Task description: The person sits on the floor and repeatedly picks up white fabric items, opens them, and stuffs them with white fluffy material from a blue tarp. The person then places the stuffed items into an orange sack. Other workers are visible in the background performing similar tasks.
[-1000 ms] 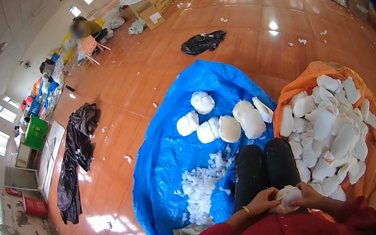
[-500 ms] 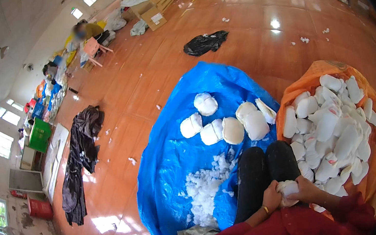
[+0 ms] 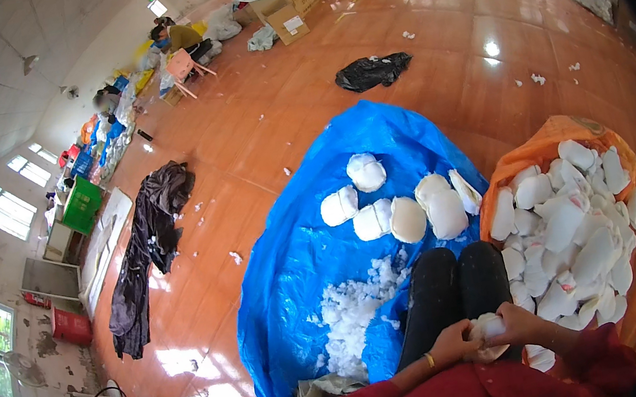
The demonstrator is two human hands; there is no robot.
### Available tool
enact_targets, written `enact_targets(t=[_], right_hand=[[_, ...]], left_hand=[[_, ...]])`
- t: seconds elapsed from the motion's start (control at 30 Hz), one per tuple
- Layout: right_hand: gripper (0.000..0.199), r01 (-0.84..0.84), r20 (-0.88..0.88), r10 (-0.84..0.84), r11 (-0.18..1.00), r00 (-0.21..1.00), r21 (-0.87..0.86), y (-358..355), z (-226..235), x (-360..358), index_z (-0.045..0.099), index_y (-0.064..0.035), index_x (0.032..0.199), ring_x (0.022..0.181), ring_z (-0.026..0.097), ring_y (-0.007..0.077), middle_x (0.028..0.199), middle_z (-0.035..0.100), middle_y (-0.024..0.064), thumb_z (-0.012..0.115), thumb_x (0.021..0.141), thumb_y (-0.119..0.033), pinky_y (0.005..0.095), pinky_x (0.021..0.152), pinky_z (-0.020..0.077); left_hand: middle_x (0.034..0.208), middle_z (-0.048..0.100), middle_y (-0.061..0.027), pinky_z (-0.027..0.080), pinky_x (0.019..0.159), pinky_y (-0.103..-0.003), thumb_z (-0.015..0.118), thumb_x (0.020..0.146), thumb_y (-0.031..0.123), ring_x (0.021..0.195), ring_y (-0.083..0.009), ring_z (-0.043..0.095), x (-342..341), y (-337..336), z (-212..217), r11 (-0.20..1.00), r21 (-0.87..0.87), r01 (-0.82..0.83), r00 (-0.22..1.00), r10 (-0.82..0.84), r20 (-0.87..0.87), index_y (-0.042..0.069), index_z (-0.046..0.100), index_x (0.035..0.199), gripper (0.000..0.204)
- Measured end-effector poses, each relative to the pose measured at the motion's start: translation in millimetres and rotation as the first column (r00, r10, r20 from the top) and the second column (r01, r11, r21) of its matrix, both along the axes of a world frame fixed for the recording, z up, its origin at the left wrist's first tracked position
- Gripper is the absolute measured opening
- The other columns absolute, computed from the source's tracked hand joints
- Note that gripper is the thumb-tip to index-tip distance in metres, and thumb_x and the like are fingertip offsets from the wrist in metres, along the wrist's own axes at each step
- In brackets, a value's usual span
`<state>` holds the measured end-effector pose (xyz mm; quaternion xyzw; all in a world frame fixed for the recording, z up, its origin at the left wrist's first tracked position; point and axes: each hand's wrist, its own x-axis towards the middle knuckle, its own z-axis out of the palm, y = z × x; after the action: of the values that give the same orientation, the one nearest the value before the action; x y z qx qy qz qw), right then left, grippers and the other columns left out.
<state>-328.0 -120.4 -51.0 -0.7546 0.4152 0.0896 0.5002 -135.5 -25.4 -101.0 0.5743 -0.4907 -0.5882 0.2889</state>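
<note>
Over my lap, a small white cloth pouch is gripped between both hands. My left hand has its fingers closed on the pouch's left side, and my right hand closes on the right side. Part of the pouch is hidden by the fingers. To the left of my knees, loose white stuffing lies in a heap on a blue plastic sheet. Several plump white stuffed pads rest farther up that sheet. On my right, an orange sack holds many flat white cloth pieces.
Dark crumpled plastic lies on the tiled floor at left, and a black plastic bag lies ahead. Cardboard boxes, a pink chair and people at work are far back. A red bin stands by the left wall.
The scene has shifted slightly right in view as my head turned. Both hands still grip the white pouch; my left fingers have moved lower around it, and the pouch looks a little turned.
</note>
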Motion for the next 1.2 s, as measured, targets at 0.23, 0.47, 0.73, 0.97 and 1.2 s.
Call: enact_targets(t=[0.23, 0.47, 0.73, 0.97, 1.2], right_hand=[[0.074, 0.011, -0.025, -0.012, 0.999, 1.0, -0.05, -8, -16, -5, 0.053, 0.0093, 0.102, 0.089, 0.06, 0.0345, 0.096, 0.059, 0.0252, 0.079, 0.06, -0.046, 0.0371, 0.076, 0.0475], [0.075, 0.165, 0.104, -0.189, 0.966, 0.977, 0.199, -4, -6, -9, 0.049, 0.0069, 0.112, 0.095, 0.058, 0.0238, 0.103, 0.058, 0.0181, 0.082, 0.061, -0.037, 0.0321, 0.082, 0.0465], [0.072, 0.413, 0.195, -0.541, 0.789, 0.818, 0.455, 28, -8, -14, 0.04, 0.004, 0.12, 0.101, 0.054, 0.0194, 0.109, 0.053, 0.0132, 0.081, 0.065, -0.016, 0.03, 0.086, 0.0461], [0.067, 0.549, 0.111, -0.606, 0.772, 0.788, 0.32, 47, -15, -21, 0.043, 0.0023, 0.111, 0.091, 0.056, 0.0185, 0.102, 0.054, 0.0128, 0.083, 0.063, -0.022, 0.0314, 0.078, 0.0485], [0.072, 0.156, 0.093, -0.157, 0.988, 0.983, 0.011, 15, 9, -20, 0.048, 0.0054, 0.108, 0.091, 0.059, 0.028, 0.099, 0.058, 0.02, 0.082, 0.06, -0.037, 0.0336, 0.078, 0.0474]], left_hand=[[0.074, 0.06, -0.0173, 0.047, 0.061, -0.04, 0.065, 0.07, 0.026, 0.069, -0.0356, 0.06, -29, -4, -3, 0.979, -0.168, -0.113, 0.945, 0.158, 0.288, 0.004, 0.056, 0.086, 0.029], [0.079, 0.061, -0.0104, 0.048, 0.067, -0.032, 0.066, 0.077, 0.027, 0.071, -0.0208, 0.061, -6, -2, 15, 0.995, -0.029, -0.098, 0.991, 0.1, 0.091, 0.004, 0.057, 0.098, 0.032], [0.075, 0.059, -0.0045, 0.047, 0.064, -0.026, 0.068, 0.076, 0.022, 0.066, -0.0112, 0.054, -16, 15, -31, 0.932, 0.138, -0.336, 0.921, 0.356, -0.158, 0.002, 0.057, 0.092, 0.028], [0.085, 0.06, -0.0059, 0.047, 0.069, -0.026, 0.066, 0.079, 0.021, 0.074, -0.0119, 0.057, -16, 6, -14, 0.982, 0.111, -0.154, 0.962, 0.174, -0.211, 0.003, 0.056, 0.103, 0.032], [0.098, 0.06, -0.0068, 0.05, 0.071, -0.025, 0.064, 0.085, 0.025, 0.081, -0.0129, 0.058, 3, -16, -1, 0.994, -0.083, 0.066, 0.978, -0.081, -0.193, 0.002, 0.054, 0.113, 0.038]])
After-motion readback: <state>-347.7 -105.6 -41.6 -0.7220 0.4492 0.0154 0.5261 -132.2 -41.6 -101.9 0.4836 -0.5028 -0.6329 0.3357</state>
